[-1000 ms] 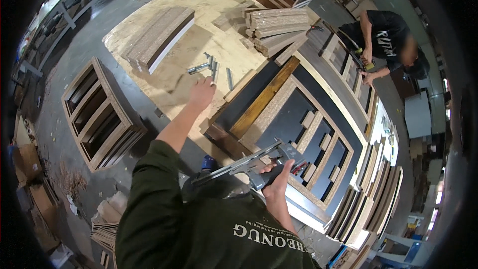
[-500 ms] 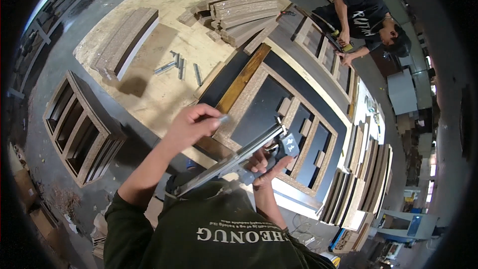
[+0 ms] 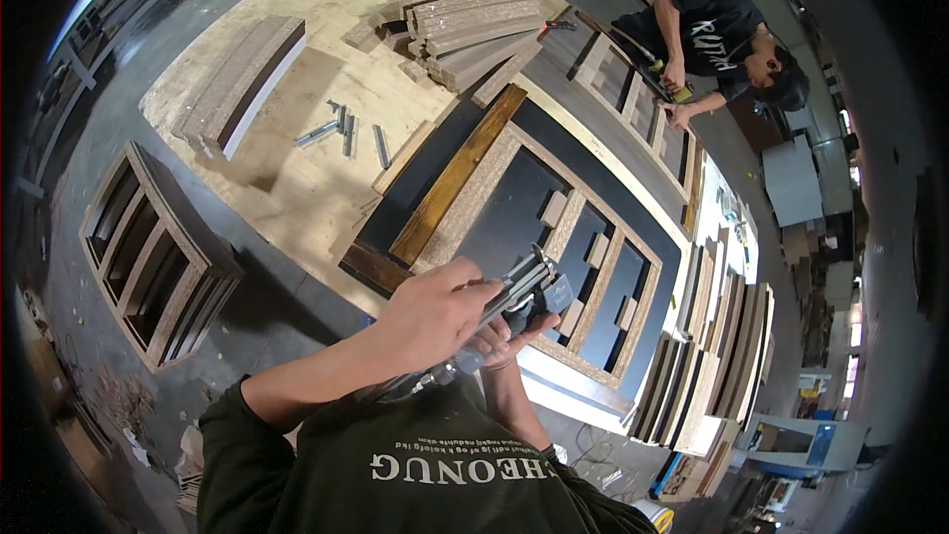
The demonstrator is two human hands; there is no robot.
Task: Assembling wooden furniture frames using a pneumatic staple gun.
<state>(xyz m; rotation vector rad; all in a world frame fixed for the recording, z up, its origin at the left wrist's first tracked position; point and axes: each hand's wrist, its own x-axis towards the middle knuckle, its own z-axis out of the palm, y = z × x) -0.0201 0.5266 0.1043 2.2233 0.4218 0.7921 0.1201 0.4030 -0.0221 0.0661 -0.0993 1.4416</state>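
In front of my chest, my right hand [image 3: 512,338] is closed round the handle of a silver and black air staple gun [image 3: 556,299], its long magazine slanting down toward me. My left hand [image 3: 430,311] lies over that magazine with curled fingers, pinching what looks like a grey metal staple strip against it; the hand covers most of the strip. Beyond, several similar staple strips [image 3: 348,129] lie loose on the plywood table top. Under and past the gun is a chipboard frame [image 3: 474,173] with small wooden blocks, set on a black panel.
A stack of curved chipboard pieces [image 3: 242,84] and a pile of strips [image 3: 474,30] sit on the table. Slatted frames [image 3: 163,257] stand on the floor at left. Across the table a co-worker [image 3: 707,40] works on another frame. Stacked boards [image 3: 707,336] stand at right.
My left hand has come down and to the right, from beside the staple gun onto its magazine, bringing the small grey strip. The gun has shifted slightly down and left.
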